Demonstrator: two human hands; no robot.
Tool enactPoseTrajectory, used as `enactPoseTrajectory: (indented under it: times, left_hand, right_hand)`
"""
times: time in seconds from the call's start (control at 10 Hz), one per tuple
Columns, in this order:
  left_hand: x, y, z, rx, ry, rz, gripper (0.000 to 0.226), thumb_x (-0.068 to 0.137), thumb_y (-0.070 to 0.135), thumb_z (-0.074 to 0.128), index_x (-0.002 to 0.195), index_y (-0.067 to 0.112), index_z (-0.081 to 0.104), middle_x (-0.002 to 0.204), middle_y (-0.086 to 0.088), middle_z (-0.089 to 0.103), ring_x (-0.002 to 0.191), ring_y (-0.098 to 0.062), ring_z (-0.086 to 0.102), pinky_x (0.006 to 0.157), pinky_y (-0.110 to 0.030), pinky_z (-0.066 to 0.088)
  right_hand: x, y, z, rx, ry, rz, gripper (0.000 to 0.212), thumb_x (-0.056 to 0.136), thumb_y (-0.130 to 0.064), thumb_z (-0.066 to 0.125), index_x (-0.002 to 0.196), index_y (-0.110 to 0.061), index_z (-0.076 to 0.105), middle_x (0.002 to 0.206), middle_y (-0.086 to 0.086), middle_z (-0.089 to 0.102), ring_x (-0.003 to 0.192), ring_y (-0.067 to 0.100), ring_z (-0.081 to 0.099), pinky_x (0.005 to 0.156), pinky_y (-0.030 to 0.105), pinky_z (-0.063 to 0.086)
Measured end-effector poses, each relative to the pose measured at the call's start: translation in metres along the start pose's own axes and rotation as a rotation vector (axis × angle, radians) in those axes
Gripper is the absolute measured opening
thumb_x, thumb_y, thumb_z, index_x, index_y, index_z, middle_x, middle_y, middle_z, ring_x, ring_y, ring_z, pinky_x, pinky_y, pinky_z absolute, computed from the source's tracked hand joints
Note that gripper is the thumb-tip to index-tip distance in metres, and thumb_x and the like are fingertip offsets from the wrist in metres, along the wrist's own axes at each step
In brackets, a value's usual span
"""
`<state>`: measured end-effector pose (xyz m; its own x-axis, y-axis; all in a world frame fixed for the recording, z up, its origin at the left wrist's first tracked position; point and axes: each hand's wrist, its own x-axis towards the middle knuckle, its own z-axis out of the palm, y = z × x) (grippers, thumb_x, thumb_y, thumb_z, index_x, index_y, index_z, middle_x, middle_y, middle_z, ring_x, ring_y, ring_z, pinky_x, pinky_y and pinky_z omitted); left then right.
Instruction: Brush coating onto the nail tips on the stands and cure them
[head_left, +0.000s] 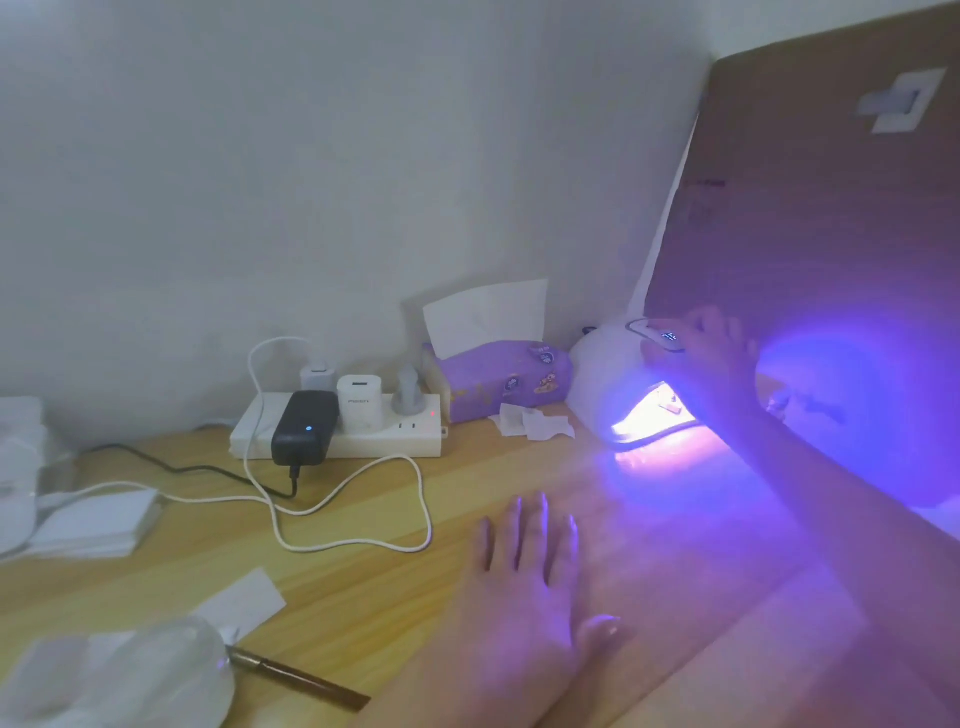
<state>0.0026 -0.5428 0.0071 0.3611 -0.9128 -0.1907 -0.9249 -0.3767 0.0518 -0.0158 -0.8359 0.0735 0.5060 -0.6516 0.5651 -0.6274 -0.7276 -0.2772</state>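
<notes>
A white curing lamp (602, 395) stands at the back right of the wooden table (363, 571), lit, and throws violet light over the wood. Small pale items (667, 406) show inside its glowing mouth, too bright to make out. My right hand (711, 364) reaches over the lamp, fingers resting on its top by the small display (670, 338). My left hand (530, 577) lies flat on the table in front of the lamp, fingers straight and spread, holding nothing. A brown-handled brush (306, 682) lies near the front left edge.
A white power strip (337, 431) with several plugs and looping white cable (358, 493) sits at the back centre. A purple tissue box (498, 379) stands beside the lamp. A brown cardboard panel (831, 208) leans at the right. Paper cards (98, 519) and a blurred clear object (156, 670) lie left.
</notes>
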Motion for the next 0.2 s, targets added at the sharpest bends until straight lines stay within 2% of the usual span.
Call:
enactPoseTrajectory:
  times: [0.1, 0.2]
  left_hand:
    - [0.001, 0.000, -0.008, -0.033, -0.020, -0.027, 0.081, 0.101, 0.062, 0.020, 0.156, 0.017, -0.018, 0.161, -0.011, -0.030, 0.149, -0.031, -0.025, 0.118, -0.050, -0.018]
    - [-0.005, 0.007, -0.019, 0.014, 0.044, 0.033, 0.082, 0.101, 0.061, 0.028, 0.158, 0.011, -0.003, 0.165, -0.014, -0.015, 0.152, -0.032, -0.012, 0.110, -0.056, -0.029]
  right_hand:
    - [0.003, -0.010, -0.007, -0.036, -0.050, 0.044, 0.036, 0.089, -0.039, 0.058, 0.124, -0.039, 0.063, 0.114, -0.002, 0.046, 0.114, 0.024, 0.040, 0.096, 0.037, 0.029]
    - [-0.004, -0.026, -0.018, 0.010, -0.041, -0.067, 0.045, 0.093, -0.049, 0.056, 0.137, -0.042, 0.054, 0.124, 0.000, 0.048, 0.118, 0.028, 0.041, 0.099, 0.039, 0.032]
